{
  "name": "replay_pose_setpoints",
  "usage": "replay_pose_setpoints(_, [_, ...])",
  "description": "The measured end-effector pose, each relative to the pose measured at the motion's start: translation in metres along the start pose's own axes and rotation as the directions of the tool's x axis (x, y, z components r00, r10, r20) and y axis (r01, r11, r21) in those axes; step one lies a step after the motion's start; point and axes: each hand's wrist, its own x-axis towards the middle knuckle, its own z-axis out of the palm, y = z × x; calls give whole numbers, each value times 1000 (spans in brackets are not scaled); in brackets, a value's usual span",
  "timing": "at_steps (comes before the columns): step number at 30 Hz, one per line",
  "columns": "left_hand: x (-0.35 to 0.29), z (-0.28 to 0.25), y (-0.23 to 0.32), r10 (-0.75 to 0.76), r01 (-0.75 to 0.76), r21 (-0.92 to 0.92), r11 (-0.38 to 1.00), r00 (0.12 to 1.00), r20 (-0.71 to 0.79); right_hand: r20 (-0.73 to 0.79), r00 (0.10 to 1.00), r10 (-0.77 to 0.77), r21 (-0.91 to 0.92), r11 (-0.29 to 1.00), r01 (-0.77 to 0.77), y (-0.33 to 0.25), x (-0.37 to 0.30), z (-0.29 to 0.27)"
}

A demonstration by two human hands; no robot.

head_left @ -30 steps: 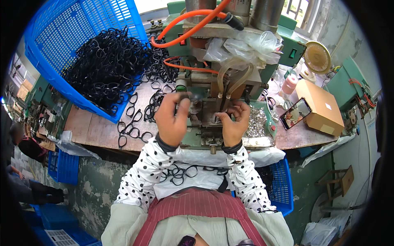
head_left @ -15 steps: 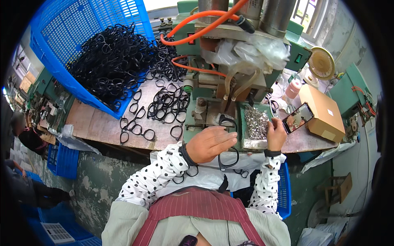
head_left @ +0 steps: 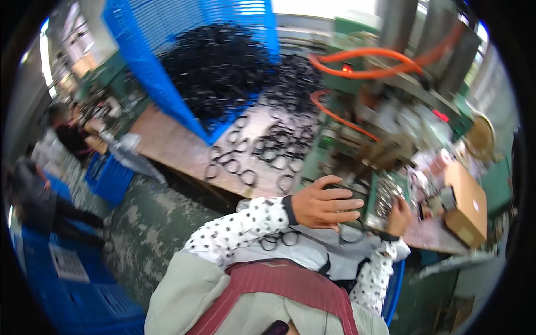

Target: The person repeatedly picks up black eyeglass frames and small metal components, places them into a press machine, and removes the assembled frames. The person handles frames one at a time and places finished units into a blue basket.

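Note:
My left hand (head_left: 326, 206) is at the front of the green press machine (head_left: 340, 151). Its fingers lie across a black eyeglass frame (head_left: 352, 237), one rim of which hangs past the bench edge; the grip itself is partly hidden. My right hand (head_left: 399, 216) is closed, fingertips down at a green tray (head_left: 371, 215) of small shiny metal parts (head_left: 385, 195). Whatever is between those fingertips is too small and blurred to make out. Left of the machine, several black eyeglass frames (head_left: 274, 155) lie loose on the bench (head_left: 167, 139).
A tilted blue crate (head_left: 162, 84) heaped with black frames stands at the back left. Orange hoses (head_left: 363, 53) loop over the machine. Beyond the tray are a phone (head_left: 448, 199) and a cardboard box (head_left: 466, 206). Other people (head_left: 42, 195) are at the far left.
The view has swung left and tilted, so the bench appears farther right and blurred. My left hand remains at the eyeglass frame; my right fingertips have come over the metal parts.

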Motion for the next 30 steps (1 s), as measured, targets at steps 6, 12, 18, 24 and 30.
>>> replay_pose_setpoints(6, [-65, 11, -136, -521, 618, 352, 703, 785, -335, 36, 999, -22, 32, 999, 21, -2, 1, -9])
replay_pose_setpoints(12, [-118, 52, -203, -984, 724, 666, 180, 120, 135, 13, 997, -82, -97, 992, 82, 1, -1, -13])
replay_pose_setpoints(18, [-152, 60, -191, -927, 724, 641, 254, 372, -53, -15, 998, -63, -184, 981, 59, -35, -14, -8])
replay_pose_setpoints(24, [-126, 20, -128, -750, 809, 191, 556, 587, -304, -20, 989, -150, 46, 988, 151, -70, -12, 7])
replay_pose_setpoints(30, [-79, 13, -67, -878, 910, -114, 399, 342, -335, 209, 975, -70, 516, 855, -49, -170, -18, -12])
